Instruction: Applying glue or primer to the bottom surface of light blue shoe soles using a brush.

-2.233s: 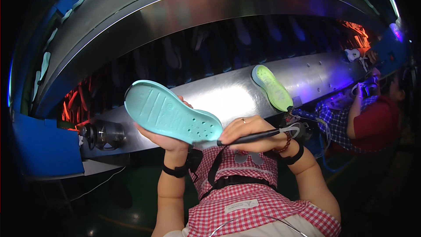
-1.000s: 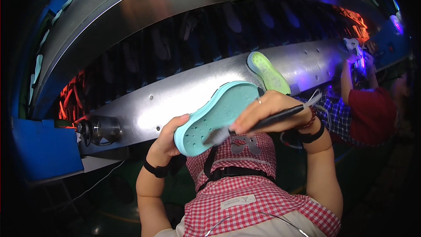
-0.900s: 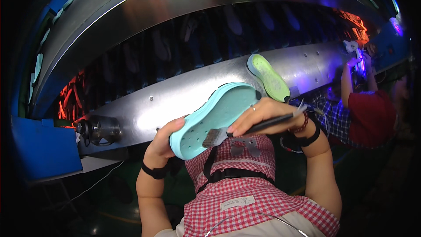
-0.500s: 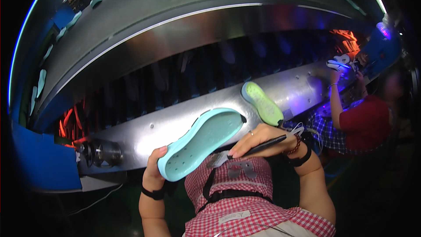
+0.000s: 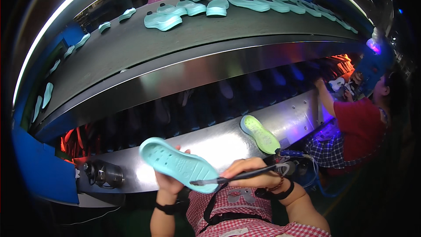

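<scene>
My left hand [image 5: 169, 182] supports a teal shoe sole [image 5: 177, 160] from underneath, with fingertips showing behind its far edge. Small holes dot the sole's upper-left end, and ridges cross the other end. Closed around a slim brush with a black handle [image 5: 250, 174] is my right hand [image 5: 252, 166]. The brush's dark tip rests on the sole's lower-right end. Just beyond my right hand, a yellow-green and blue sole [image 5: 258, 134] lies on the metal ledge.
A dark conveyor belt [image 5: 131, 41] carries several teal soles [image 5: 163, 21]. Below it runs a dark slot with orange glow at both ends. A clear jar-like vessel [image 5: 109, 175] stands at the ledge's left end. At right, a co-worker in a red top [image 5: 359, 120] reaches toward the slot.
The teal sole has been turned over in my left hand and swung round to the left. The brush has moved from beside the sole onto its surface. My view has tilted up.
</scene>
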The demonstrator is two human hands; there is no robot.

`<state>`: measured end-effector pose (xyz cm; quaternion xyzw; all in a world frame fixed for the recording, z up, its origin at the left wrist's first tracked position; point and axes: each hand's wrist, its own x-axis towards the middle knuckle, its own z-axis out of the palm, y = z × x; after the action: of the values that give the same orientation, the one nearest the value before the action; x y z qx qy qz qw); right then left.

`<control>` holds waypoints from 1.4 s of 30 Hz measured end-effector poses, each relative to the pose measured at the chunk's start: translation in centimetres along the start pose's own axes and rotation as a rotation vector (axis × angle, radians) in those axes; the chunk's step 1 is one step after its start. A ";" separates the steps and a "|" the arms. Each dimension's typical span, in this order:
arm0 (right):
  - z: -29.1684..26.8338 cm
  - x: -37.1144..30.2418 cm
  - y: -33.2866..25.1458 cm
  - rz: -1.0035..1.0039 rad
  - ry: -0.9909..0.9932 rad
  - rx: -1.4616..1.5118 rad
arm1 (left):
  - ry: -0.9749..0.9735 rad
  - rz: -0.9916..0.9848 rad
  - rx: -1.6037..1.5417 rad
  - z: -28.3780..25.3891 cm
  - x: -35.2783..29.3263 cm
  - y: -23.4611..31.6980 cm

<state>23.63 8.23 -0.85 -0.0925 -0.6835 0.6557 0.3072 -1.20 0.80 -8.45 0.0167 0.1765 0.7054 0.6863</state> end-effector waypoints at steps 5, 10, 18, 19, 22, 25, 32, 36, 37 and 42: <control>1.8 1.0 4.7 0.419 0.110 0.299 | -0.036 -0.001 0.084 -1.1 0.0 -2.9; 1.4 1.3 5.5 0.488 0.100 0.291 | 0.036 -0.066 0.017 -1.2 0.1 -4.1; 0.2 2.4 5.9 0.403 0.249 0.230 | 0.033 0.032 0.104 -0.3 0.5 -5.1; 0.3 2.7 6.0 0.375 0.233 0.191 | 0.045 0.036 0.105 -0.2 0.2 -5.2; 1.2 3.2 5.8 0.345 0.209 0.105 | 0.078 0.101 0.162 -0.1 -0.3 -5.8; 2.7 3.0 5.3 -0.035 0.070 -0.426 | 0.266 0.286 0.160 -0.3 -0.3 -5.9; 0.9 0.7 2.7 -0.047 -0.289 -0.411 | 0.031 0.410 0.173 0.8 -0.8 -2.8; 1.5 2.9 0.7 0.194 0.046 -0.230 | -0.093 0.338 0.143 2.3 -0.7 -3.9; 1.5 3.8 1.8 -0.029 0.047 -0.302 | -0.031 0.362 0.146 2.8 -0.5 -4.2; 2.3 2.0 1.5 -0.123 -0.190 -0.202 | -0.103 0.453 0.093 2.9 -0.1 -2.9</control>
<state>20.39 7.48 -1.61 -0.0185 -0.7763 0.5693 0.2699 2.35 1.31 -6.47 0.1234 0.1653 0.8308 0.5170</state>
